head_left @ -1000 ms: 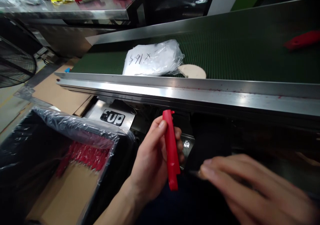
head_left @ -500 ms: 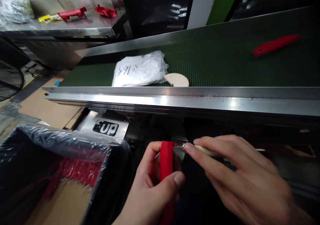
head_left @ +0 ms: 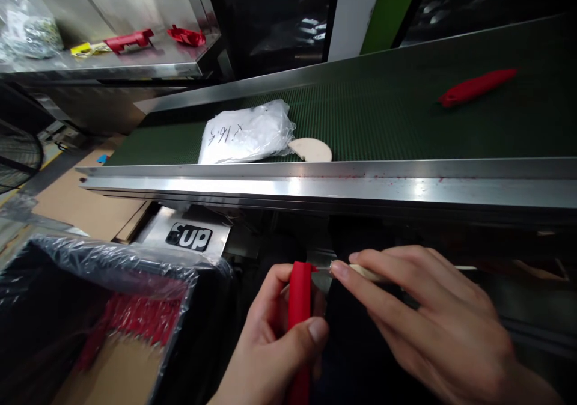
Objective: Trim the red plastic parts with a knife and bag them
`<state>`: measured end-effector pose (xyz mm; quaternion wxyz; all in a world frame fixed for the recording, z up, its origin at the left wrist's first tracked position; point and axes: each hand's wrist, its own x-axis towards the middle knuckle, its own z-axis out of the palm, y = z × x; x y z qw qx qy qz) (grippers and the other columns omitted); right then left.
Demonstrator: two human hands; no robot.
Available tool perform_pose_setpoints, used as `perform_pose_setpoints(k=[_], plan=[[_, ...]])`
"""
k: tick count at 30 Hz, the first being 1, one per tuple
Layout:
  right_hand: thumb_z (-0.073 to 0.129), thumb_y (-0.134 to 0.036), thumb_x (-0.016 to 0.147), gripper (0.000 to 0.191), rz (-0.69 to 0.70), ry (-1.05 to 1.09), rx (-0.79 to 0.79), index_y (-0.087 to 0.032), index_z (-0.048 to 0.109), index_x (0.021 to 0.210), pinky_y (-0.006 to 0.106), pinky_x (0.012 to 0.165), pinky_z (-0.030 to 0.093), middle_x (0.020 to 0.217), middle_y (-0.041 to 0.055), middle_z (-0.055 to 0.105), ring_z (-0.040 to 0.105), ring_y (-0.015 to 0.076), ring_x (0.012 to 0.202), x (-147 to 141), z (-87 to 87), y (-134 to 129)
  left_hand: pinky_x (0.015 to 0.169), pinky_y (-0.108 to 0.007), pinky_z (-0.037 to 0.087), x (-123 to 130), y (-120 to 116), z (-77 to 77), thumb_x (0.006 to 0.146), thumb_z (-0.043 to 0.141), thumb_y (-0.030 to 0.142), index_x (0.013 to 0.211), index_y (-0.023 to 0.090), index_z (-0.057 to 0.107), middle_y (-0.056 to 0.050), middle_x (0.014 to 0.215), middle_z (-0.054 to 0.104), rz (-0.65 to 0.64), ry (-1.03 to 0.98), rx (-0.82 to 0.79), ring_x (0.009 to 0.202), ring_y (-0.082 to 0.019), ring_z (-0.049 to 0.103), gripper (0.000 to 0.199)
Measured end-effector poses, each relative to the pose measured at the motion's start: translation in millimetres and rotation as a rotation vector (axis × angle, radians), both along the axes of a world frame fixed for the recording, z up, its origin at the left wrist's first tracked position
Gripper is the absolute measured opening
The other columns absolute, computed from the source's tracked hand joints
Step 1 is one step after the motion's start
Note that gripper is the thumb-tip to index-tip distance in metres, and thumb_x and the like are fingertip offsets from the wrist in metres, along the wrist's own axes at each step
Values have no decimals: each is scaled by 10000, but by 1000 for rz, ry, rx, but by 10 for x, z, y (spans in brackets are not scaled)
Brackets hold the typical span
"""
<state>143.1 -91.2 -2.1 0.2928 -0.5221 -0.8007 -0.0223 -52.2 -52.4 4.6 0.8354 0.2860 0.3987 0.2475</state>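
My left hand (head_left: 274,339) is wrapped round a long red plastic part (head_left: 300,297), held upright with the thumb pressed along its near side. The lower end of the part runs down toward the bottom edge. My right hand (head_left: 433,315) grips a thin-bladed knife (head_left: 367,272) by its pale handle, fingers closed over it. The knife's narrow blade points left at the top of the red part, where a small red nub sticks out. Whether the blade touches that nub I cannot tell.
Ahead runs a green conveyor belt (head_left: 360,116) with a metal rail (head_left: 360,185). On it lie a white plastic-wrapped package (head_left: 247,131), a pale cut disc (head_left: 313,149) and another red part (head_left: 478,88). A lined bin (head_left: 121,255) holding red parts (head_left: 142,318) stands at left.
The view has tilted and shifted slightly, so the belt and its things sit lower and further left. Both hands keep their grips; the knife blade now shows thinner, more edge-on.
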Motion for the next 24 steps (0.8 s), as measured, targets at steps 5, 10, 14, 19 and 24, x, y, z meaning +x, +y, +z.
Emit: perform_pose_setpoints(k=[5, 10, 14, 19, 24], plan=[[507, -2, 879, 375, -21, 97, -3, -146, 644, 1196, 299, 743, 478, 1049, 90, 648, 590, 171, 913, -14, 58, 12, 455, -145, 358, -17, -3, -39, 837, 660, 304, 1011, 243, 526, 21, 843, 519, -20, -182, -58, 497, -26, 452, 228], [522, -37, 896, 343, 9, 144, -6, -151, 642, 1197, 304, 735, 502, 1049, 95, 652, 598, 175, 907, -68, 35, -10, 443, -123, 387, -36, -17, -26, 839, 666, 310, 1030, 249, 520, 19, 881, 517, -27, -260, -178, 504, -12, 420, 248], [522, -28, 899, 340, -2, 163, 9, -151, 645, 1190, 315, 733, 506, 1044, 94, 657, 602, 173, 898, -100, 5, -21, 429, -112, 328, -33, -36, -7, 850, 644, 284, 1052, 257, 495, 13, 876, 517, -41, -338, -243, 509, -11, 400, 252], [508, -15, 895, 348, 7, 169, 5, -134, 647, 1190, 311, 741, 510, 1038, 101, 652, 601, 174, 900, -93, -24, -24, 408, -116, 274, -17, -60, -46, 858, 589, 250, 1048, 241, 495, 1, 836, 503, -70, -464, -243, 502, -20, 369, 212], [503, 21, 888, 416, -54, 312, -68, -140, 609, 1257, 278, 815, 506, 1116, 104, 602, 581, 156, 995, -52, -74, -61, 419, -114, 290, -16, -78, -77, 846, 596, 270, 1024, 214, 498, -22, 808, 515, -99, -546, -209, 498, -23, 387, 210]])
